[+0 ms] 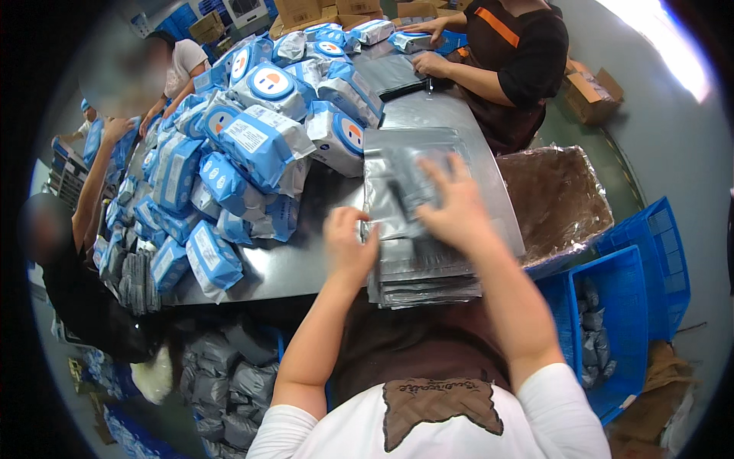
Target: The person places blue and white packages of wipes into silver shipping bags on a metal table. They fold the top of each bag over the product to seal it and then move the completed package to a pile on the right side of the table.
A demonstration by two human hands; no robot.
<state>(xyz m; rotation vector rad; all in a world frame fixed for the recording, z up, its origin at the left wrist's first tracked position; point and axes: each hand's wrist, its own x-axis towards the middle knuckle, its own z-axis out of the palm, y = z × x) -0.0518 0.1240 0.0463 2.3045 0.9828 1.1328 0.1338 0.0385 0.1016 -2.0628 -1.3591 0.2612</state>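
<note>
A thick stack of flat silver-grey mailer bags (413, 268) lies on the steel table (290, 264) right in front of me. My right hand (451, 203) presses flat on the top bag, fingers spread. At the stack's left edge rests my left hand (348, 245), fingers curled against the bags. The top bag looks wrinkled under my right palm. A big heap of blue-and-white soft packs (252, 138) sits just left of the stack, about a hand's width from my left hand.
A foil-lined carton (562, 203) stands to the right of the table, with blue plastic crates (627, 306) below it holding grey parcels. Filled grey bags (229, 382) pile under the table. One person works across the table at the back right, and others at the left.
</note>
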